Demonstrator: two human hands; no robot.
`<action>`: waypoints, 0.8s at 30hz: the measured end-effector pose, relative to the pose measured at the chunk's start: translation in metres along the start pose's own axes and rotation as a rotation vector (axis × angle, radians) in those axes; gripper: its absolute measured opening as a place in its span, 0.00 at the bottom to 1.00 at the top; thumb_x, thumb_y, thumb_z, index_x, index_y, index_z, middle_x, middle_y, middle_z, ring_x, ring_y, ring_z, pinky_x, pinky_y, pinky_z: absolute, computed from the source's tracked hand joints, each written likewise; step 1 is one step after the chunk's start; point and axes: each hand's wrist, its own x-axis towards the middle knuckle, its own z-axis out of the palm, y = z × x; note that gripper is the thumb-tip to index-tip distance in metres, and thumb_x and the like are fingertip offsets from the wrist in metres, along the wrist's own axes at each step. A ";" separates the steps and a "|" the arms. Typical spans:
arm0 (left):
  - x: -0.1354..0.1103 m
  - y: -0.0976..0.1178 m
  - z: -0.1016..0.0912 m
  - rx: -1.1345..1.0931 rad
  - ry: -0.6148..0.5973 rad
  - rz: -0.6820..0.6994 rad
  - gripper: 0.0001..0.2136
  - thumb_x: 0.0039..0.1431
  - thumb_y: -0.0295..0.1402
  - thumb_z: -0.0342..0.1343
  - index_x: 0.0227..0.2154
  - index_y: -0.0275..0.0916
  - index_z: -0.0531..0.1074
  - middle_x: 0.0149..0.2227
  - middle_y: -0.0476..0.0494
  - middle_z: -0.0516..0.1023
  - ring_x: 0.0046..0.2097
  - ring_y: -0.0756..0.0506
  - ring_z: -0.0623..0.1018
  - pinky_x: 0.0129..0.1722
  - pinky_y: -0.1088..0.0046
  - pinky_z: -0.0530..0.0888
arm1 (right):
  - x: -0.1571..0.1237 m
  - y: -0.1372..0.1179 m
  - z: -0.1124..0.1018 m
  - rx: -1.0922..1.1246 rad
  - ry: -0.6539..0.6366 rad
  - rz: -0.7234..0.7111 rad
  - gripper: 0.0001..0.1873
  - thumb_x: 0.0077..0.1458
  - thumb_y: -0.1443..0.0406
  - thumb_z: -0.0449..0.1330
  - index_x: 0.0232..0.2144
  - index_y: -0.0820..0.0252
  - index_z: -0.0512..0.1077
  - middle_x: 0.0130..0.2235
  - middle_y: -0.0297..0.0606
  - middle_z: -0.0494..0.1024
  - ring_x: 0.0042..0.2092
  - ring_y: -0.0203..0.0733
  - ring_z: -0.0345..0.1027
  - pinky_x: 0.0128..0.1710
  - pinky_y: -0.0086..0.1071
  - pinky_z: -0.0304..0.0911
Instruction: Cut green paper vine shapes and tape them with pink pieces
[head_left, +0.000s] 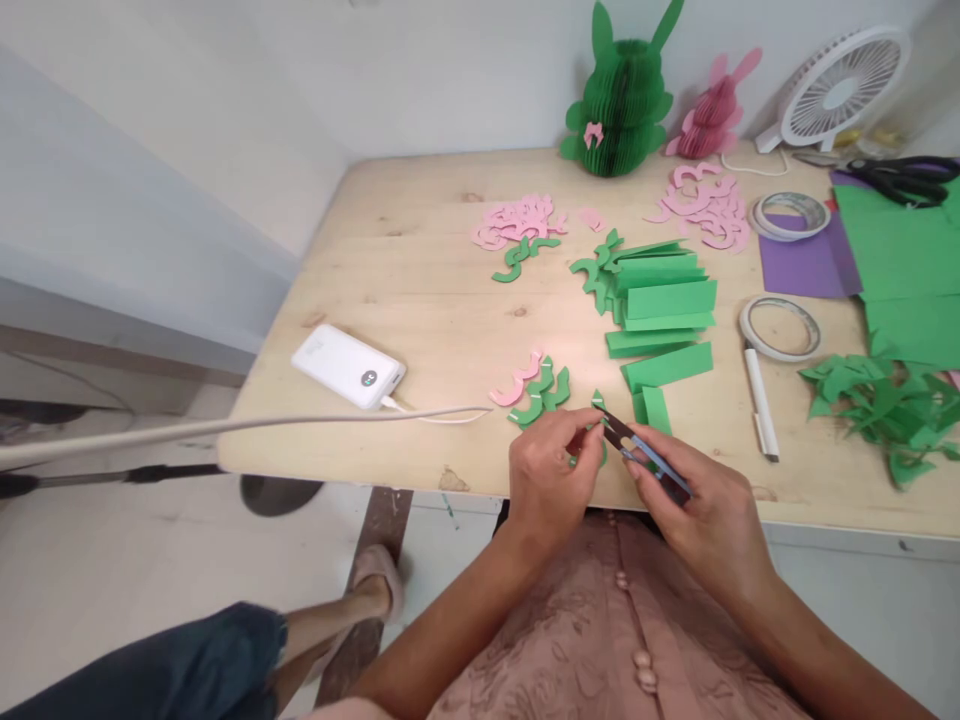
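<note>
At the table's front edge, my left hand [553,462] pinches a small curved green paper cutout [598,399], which my fingers partly hide. A pale strip shows near the cutout's upper end. My right hand [709,510] is closed around blue-handled thread snips [651,452], their dark blade tips beside the cutout and my left fingertips. Just left of my hands lie a pink wavy cutout [517,384] and several curved green cutouts [551,390], some with pale strips. Folded green paper strips [670,300] lie beyond my right hand.
A white power bank [349,366] and cable lie left. Pink cutouts [517,222], tape rolls [780,328], a white marker [761,405], green scraps [885,400] and black-handled scissors [900,178] are spread around. Paper rabbits [619,110] and a fan [844,90] stand behind. Another person's leg [337,625] shows lower left.
</note>
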 end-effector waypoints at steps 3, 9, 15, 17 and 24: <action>0.000 0.000 0.001 -0.018 -0.008 -0.039 0.06 0.56 0.25 0.54 0.32 0.38 0.76 0.29 0.47 0.80 0.29 0.50 0.77 0.32 0.76 0.74 | 0.000 -0.001 0.000 0.002 -0.007 0.024 0.13 0.57 0.66 0.56 0.43 0.62 0.76 0.41 0.41 0.82 0.40 0.43 0.78 0.40 0.31 0.73; 0.000 -0.002 0.005 -0.044 0.001 -0.071 0.05 0.56 0.26 0.55 0.30 0.38 0.75 0.29 0.48 0.80 0.29 0.51 0.76 0.31 0.76 0.74 | 0.000 -0.001 0.001 0.014 -0.028 0.050 0.13 0.57 0.66 0.55 0.43 0.63 0.76 0.41 0.42 0.82 0.39 0.42 0.78 0.39 0.29 0.73; 0.001 0.003 0.003 -0.109 0.012 -0.123 0.05 0.55 0.25 0.54 0.28 0.38 0.74 0.26 0.50 0.78 0.27 0.52 0.75 0.30 0.78 0.73 | 0.002 -0.002 0.002 0.014 -0.006 0.064 0.13 0.57 0.65 0.55 0.43 0.60 0.76 0.42 0.40 0.82 0.40 0.44 0.78 0.41 0.33 0.73; 0.002 0.005 0.000 -0.134 0.024 -0.139 0.04 0.55 0.25 0.55 0.29 0.38 0.74 0.26 0.51 0.77 0.26 0.53 0.74 0.29 0.79 0.73 | 0.003 -0.002 0.002 0.028 -0.006 0.063 0.13 0.57 0.66 0.56 0.43 0.59 0.76 0.41 0.40 0.82 0.40 0.44 0.78 0.41 0.33 0.74; 0.003 0.006 -0.003 -0.195 0.035 -0.206 0.04 0.55 0.25 0.55 0.30 0.38 0.74 0.26 0.50 0.78 0.26 0.53 0.74 0.28 0.79 0.72 | 0.003 -0.003 0.002 0.056 0.003 0.087 0.13 0.57 0.65 0.56 0.43 0.58 0.76 0.40 0.39 0.82 0.37 0.43 0.78 0.39 0.33 0.74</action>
